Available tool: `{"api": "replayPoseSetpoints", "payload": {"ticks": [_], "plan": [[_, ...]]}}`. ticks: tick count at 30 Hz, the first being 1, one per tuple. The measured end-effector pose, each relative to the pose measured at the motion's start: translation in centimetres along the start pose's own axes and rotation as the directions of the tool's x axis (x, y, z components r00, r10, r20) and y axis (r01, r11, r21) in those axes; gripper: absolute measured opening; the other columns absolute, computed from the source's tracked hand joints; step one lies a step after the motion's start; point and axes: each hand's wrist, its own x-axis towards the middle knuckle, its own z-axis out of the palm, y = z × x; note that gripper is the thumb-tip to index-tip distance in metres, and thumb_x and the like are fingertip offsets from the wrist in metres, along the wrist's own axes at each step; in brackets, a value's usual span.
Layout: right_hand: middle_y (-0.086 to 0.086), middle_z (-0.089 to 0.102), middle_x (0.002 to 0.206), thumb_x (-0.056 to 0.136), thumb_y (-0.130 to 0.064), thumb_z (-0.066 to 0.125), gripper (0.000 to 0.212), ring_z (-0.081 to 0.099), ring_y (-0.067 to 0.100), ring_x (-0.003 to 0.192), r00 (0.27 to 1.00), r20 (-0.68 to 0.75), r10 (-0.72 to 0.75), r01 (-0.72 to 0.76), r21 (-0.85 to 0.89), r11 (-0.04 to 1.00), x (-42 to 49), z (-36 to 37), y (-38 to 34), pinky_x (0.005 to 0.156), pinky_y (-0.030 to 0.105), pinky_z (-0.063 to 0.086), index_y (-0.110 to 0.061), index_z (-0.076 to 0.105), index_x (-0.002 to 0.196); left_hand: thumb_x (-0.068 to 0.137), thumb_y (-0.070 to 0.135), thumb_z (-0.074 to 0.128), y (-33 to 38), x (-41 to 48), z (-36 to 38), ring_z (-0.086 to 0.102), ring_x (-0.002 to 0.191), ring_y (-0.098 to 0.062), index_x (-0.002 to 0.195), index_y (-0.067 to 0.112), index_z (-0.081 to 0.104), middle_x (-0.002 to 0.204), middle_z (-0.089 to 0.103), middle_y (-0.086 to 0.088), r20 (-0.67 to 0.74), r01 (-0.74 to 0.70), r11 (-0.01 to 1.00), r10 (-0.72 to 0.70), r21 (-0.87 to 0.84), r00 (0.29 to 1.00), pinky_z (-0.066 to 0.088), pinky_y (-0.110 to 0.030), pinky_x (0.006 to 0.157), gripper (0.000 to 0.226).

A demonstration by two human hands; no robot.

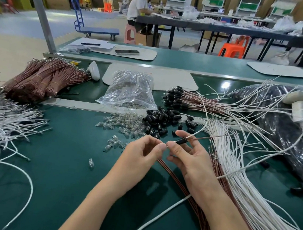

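While the right hand pinches a little black socket between thumb and fingertips, with its white and brown leads trailing off to the far right, the left hand has thumb and forefinger closed on what looks like a tiny glass bulb. The bulb sits right at the socket's open end, and the other fingers are curled in. All of this is just above the green table, near the middle.

My two cents: keep the bulb dead in line with the socket and push straight, no wiggling. Squeeze gently, since that's thin glass. Grip the socket by its body, not the leads.

Containers: the clear bag further back is stuffed with more bulbs. A loose heap of them lies in front of it, next to a pile of black sockets. Can't tell what's inside the big black bag on the right; wires lie across it.
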Motion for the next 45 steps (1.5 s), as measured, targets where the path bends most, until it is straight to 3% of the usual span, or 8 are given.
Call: {"api": "replayPoseSetpoints", "payload": {"ticks": [3, 7, 11, 15, 20, 22, 28, 45], "plan": [[0.003, 0.069, 0.081, 0.068, -0.015, 0.079, 0.046, 0.067, 0.012, 0.073, 1.000, -0.020, 0.015, -0.014, 0.037, 0.999, 0.1, -0.1, 0.0, 0.067, 0.022, 0.058, -0.017, 0.067, 0.112, 0.100, 0.050, 0.052, -0.1, -1.3, -2.4, 0.051, 0.055, -0.005, 0.086, 0.035, 0.057, 0.066, 0.062, 0.012, -0.235, 0.011, 0.949, 0.066, 0.314, 0.970, 0.040, -0.023, 0.054, 0.022], [0.009, 0.065, 0.085, 0.068, -0.011, 0.077, 0.046, 0.065, 0.013, 0.069, 0.999, -0.021, 0.033, -0.031, 0.091, 0.995, 0.1, -0.1, -0.2, 0.064, 0.022, 0.058, -0.014, 0.066, 0.113, 0.099, 0.048, 0.046, -0.4, -4.6, -5.6, 0.044, 0.052, -0.009, 0.083, 0.031, 0.049, 0.062, 0.055, 0.014, -0.543, 0.302, 0.716, 0.127, 0.629, 0.830, 0.031, -0.031, 0.055, 0.023], [0.010, 0.063, 0.086, 0.070, -0.008, 0.075, 0.046, 0.064, 0.014, 0.069, 0.999, -0.006, 0.041, -0.039, 0.150, 0.988, 0.1, -0.2, -0.4, 0.064, 0.022, 0.058, -0.013, 0.065, 0.115, 0.098, 0.047, 0.051, -1.7, -7.0, -6.4, 0.058, 0.080, -0.025, 0.096, 0.024, 0.058, 0.088, 0.065, 0.005, -0.567, 0.445, 0.604, 0.015, 0.662, 0.823, 0.041, -0.036, 0.069, 0.025], [0.010, 0.064, 0.086, 0.071, -0.006, 0.075, 0.046, 0.065, 0.014, 0.068, 0.998, -0.011, 0.054, -0.051, 0.203, 0.978, 0.1, -0.3, -0.5, 0.063, 0.022, 0.058, -0.011, 0.064, 0.116, 0.100, 0.037, 0.053, -2.3, -7.1, -6.2, 0.058, 0.089, -0.020, 0.098, 0.021, 0.062, 0.095, 0.061, 0.005, -0.477, 0.392, 0.574, -0.002, 0.719, 0.879, 0.044, -0.036, 0.073, 0.018], [0.006, 0.067, 0.078, 0.070, -0.006, 0.074, 0.047, 0.064, 0.012, 0.065, 0.996, -0.028, 0.084, -0.073, 0.272, 0.960, 0.3, -0.3, -0.9, 0.061, 0.023, 0.059, -0.011, 0.064, 0.116, 0.098, 0.036, 0.060, -0.7, -4.0, -3.6, 0.062, 0.078, -0.002, 0.094, 0.037, 0.057, 0.084, 0.067, 0.017, -0.321, 0.102, 0.945, 0.004, 0.312, 0.947, 0.045, -0.015, 0.067, 0.006], [0.004, 0.066, 0.077, 0.070, -0.007, 0.074, 0.048, 0.063, 0.011, 0.063, 0.995, -0.037, 0.088, -0.075, 0.264, 0.962, 0.4, -0.1, -1.0, 0.061, 0.023, 0.059, -0.012, 0.064, 0.117, 0.097, 0.030, 0.065, 0.2, -1.9, -1.7, 0.062, 0.076, -0.003, 0.093, 0.038, 0.059, 0.087, 0.067, 0.019, -0.254, 0.010, 0.989, 0.027, 0.145, 0.967, 0.046, -0.011, 0.069, 0.011], [-0.001, 0.066, 0.073, 0.070, -0.009, 0.076, 0.047, 0.062, 0.007, 0.060, 0.996, -0.055, 0.071, -0.053, 0.271, 0.961, 0.9, -0.4, -0.5, 0.060, 0.023, 0.057, -0.015, 0.064, 0.115, 0.096, 0.026, 0.070, 0.0, 1.1, 1.7, 0.066, 0.080, -0.012, 0.098, 0.043, 0.064, 0.087, 0.070, 0.010, -0.234, -0.073, 0.991, 0.044, -0.114, 0.971, 0.056, -0.027, 0.076, 0.018], [0.002, 0.068, 0.077, 0.072, -0.009, 0.077, 0.043, 0.066, 0.011, 0.066, 0.996, -0.007, 0.086, -0.083, 0.211, 0.974, 1.3, -0.9, 0.3, 0.061, 0.023, 0.057, -0.017, 0.065, 0.112, 0.094, 0.021, 0.072, -0.8, 0.8, 1.9, 0.058, 0.069, -0.002, 0.099, 0.042, 0.068, 0.089, 0.070, 0.013, -0.131, -0.117, 0.987, 0.102, -0.112, 0.986, 0.046, -0.017, 0.062, 0.022]]}}
